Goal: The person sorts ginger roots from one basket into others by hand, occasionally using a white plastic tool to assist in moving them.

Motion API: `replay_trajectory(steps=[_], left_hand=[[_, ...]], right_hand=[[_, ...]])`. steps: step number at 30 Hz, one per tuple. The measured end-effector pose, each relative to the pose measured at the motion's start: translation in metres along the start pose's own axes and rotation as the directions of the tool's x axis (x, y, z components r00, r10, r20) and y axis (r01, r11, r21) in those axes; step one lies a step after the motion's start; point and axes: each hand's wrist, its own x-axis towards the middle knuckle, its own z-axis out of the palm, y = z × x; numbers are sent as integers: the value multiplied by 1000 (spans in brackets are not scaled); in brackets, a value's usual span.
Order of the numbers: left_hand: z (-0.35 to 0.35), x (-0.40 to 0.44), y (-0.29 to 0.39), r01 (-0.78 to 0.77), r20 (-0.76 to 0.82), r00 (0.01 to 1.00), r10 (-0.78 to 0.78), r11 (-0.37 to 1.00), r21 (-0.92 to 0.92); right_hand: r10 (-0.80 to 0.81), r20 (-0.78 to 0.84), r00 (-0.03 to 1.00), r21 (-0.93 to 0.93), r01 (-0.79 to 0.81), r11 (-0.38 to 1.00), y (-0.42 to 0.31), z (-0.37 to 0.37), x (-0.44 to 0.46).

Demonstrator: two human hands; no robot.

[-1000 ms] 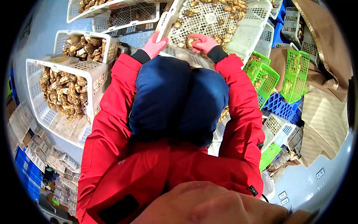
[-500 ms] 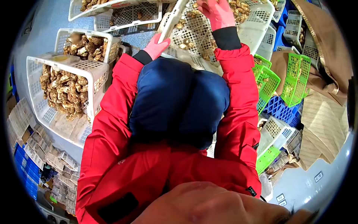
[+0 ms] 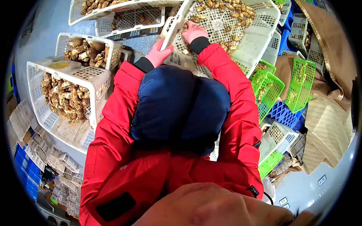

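Note:
A large white basket (image 3: 260,35) at the top centre holds many brown and cream, mushroom-like pieces (image 3: 243,13), spread over its perforated bottom. My left hand (image 3: 158,54), in a pink glove, is closed on the near-left rim of this basket. Inside, by the left wall, is my right hand (image 3: 194,31), also pink-gloved, with its fingers curled at a piece near the wall. Whether it grips that piece is hidden by the fingers.
On the left, two white crates (image 3: 71,73) hold heaps of similar pieces. Another white crate (image 3: 130,26) lies at the top left. Green baskets (image 3: 300,84), a blue pallet (image 3: 284,113) and brown cloth (image 3: 328,49) are on the right.
My right hand first reached away to the basket's far part, then came back to its left wall. My left hand has stayed at the rim.

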Motion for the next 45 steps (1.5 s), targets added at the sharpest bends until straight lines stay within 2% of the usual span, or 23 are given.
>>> replay_trajectory(steps=[4, 6, 7, 8, 10, 12, 13, 14, 17, 19, 20, 23, 24, 26, 28, 30, 32, 36, 37, 39, 42, 43, 45], left_hand=[[2, -3, 9, 22, -4, 1000, -22, 998, -57], [-6, 8, -34, -246, 29, 969, 245, 967, 63], [-1, 4, -19, -137, -9, 991, 137, 991, 3], [2, 0, -6, -29, -41, 999, 26, 998, -59], [4, -3, 1, 11, -9, 1000, -12, 988, -153], [4, -4, 1, 28, -12, 999, -31, 983, -181], [4, -3, 0, 43, -14, 999, -46, 986, -164], [5, -1, -2, -55, -68, 997, 48, 994, -96], [10, -7, 14, 2, -64, 998, -12, 988, -154], [3, 3, -8, -39, -66, 997, 39, 999, 6], [5, 6, -14, -91, -99, 991, 91, 996, 9], [1, 4, -6, -63, -70, 995, 65, 998, 26], [4, 1, 2, -48, -52, 997, 48, 999, 7], [7, -3, 9, -51, -55, 997, 47, 996, -71], [5, 1, -1, 15, -15, 1000, -17, 992, -125], [4, 4, -5, -26, -22, 1000, 23, 983, -181], [9, 1, -1, -36, -146, 989, 11, 984, -172], [0, 10, -25, -95, -93, 991, 101, 994, 60], [4, 5, -14, -54, -57, 997, 48, 992, -111], [2, 4, -9, -29, -20, 999, 28, 998, -52], [-1, 6, -14, -83, -47, 995, 86, 995, 51], [-1, 9, -17, -104, -62, 992, 109, 992, 76], [-2, 9, -24, -134, -63, 988, 141, 985, 110]], right_hand=[[112, -56, 992, 261, -94, 961, 40, -23, -11], [179, 11, 984, 768, -123, 628, 70, -29, -1], [187, -82, 979, 900, -8, 436, 41, -73, -23], [53, -279, 959, 850, 221, 478, 22, -104, -33], [-194, -420, 887, 905, 424, -22, -17, -151, -46], [-206, -405, 891, 855, 448, 261, 5, -130, -9], [-204, -532, 821, 466, 486, 739, 39, -91, 29], [-58, -289, 956, 349, 161, 923, 24, -98, 8], [-295, -296, 909, -311, 200, 929, 26, -45, 21], [-461, -306, 833, -494, 275, 825, 29, -24, 33], [-458, -329, 826, -462, 282, 841, 27, -27, 30], [-259, -375, 890, 214, 355, 910, 31, -40, 15], [-181, -245, 953, 703, 303, 643, 35, -42, 10], [-252, -11, 968, 999, -2, -49, 35, -61, -14], [-328, -63, 943, 960, -32, -277, 27, -78, -36], [-312, -135, 940, 955, 40, -293, 17, -87, -48], [-319, -156, 935, 978, 101, -181, 16, -91, -49], [-286, -132, 949, 991, 134, -13, 12, -101, -56], [-283, -127, 951, 989, 142, 32, 13, -104, -59], [-275, -109, 955, 984, 142, 105, 15, -105, -61], [-352, -83, 932, 996, 74, -39, 34, -97, -50], [-265, -120, 957, 989, 139, 54, 29, -105, -59], [-147, -168, 975, 985, 159, -69, 42, -99, -54]])
